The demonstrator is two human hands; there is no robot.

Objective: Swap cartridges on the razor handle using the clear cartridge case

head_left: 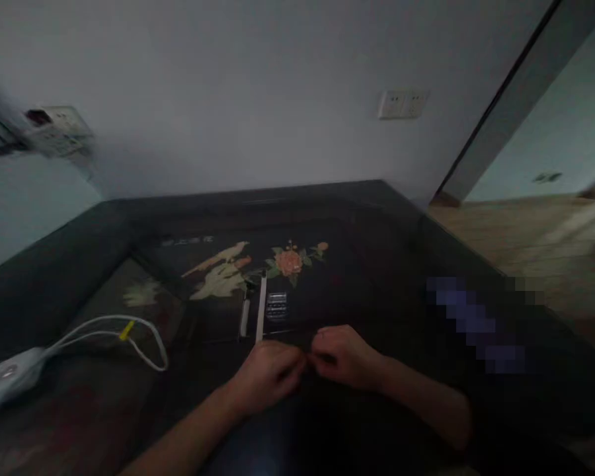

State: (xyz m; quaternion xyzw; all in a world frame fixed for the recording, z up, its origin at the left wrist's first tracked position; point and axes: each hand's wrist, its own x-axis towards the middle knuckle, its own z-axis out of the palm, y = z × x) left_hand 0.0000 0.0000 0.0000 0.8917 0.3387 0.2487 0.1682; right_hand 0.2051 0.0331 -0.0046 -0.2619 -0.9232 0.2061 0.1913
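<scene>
My left hand (272,371) and my right hand (346,358) meet over the near part of a dark table (367,277). Both are closed, with fingertips pinched together and almost touching. Anything between the fingers is too small and dark to make out. Just beyond my left hand lies a long, thin white strip (261,305), pointing away from me. A shorter narrow piece (244,318), pale with a dark edge, rests to its left. On the strip's right is a small, shiny ridged rectangle (277,306), whose kind I cannot tell.
A white power strip (12,375) with a looped white cable (151,330) and yellow tag (127,330) lies at left. The tabletop bears a bird picture (223,274) and flower picture (288,262). A blurred-out purple patch (463,317) is at right. Behind stands a wall with sockets (402,104).
</scene>
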